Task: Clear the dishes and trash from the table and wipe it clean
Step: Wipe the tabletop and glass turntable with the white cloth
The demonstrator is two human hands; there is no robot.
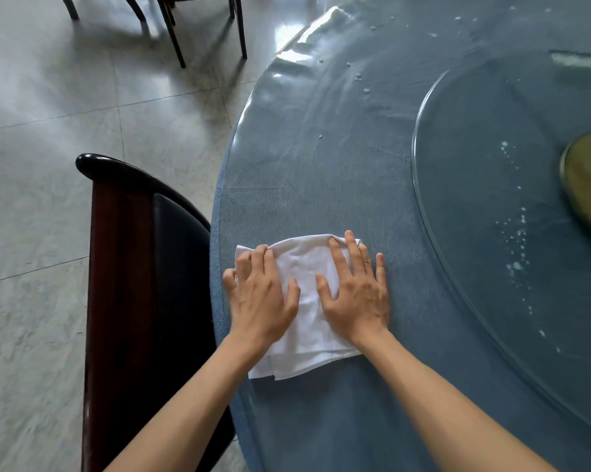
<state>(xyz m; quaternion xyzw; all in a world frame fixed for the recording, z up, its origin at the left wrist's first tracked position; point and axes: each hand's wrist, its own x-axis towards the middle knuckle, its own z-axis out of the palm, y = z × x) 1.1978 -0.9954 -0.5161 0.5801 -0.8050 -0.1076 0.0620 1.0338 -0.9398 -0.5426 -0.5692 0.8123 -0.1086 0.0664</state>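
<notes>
- A dark wooden chair (144, 267) stands at far left, pushed in against the rim of the round blue surface (321, 172), which lies under a clear plastic cover.
- The left hand (263, 294) lies flat on the left part of a folded white cloth (307, 321); its grip is released, fingers straight and pressing down rather than curling round the fabric.
- The cloth rests on the near-left part of the surface, just inside the rim, pinned beneath both palms.
- The right hand (355, 294) mirrors the left on the cloth's right side, fingers spread and straight, its outer fingers reaching past the fabric onto the bare cover; its grip is likewise released.
- Both forearms reach in from the bottom of the frame, roughly side by side, wrists low and palms down.
- No dishes or trash show in this part of the view, so the clearing step appears done here and the wiping step is judged to be in hand.
- White droplets (362, 76) dot the cover farther back, and more specks (518, 240) lie on the glass turntable (491, 165) at right, so much of the wiping likely remains.
- The next move probably calls for steady downward pressure while sliding the cloth toward those spots, keeping it folded and clear of the rim.
</notes>
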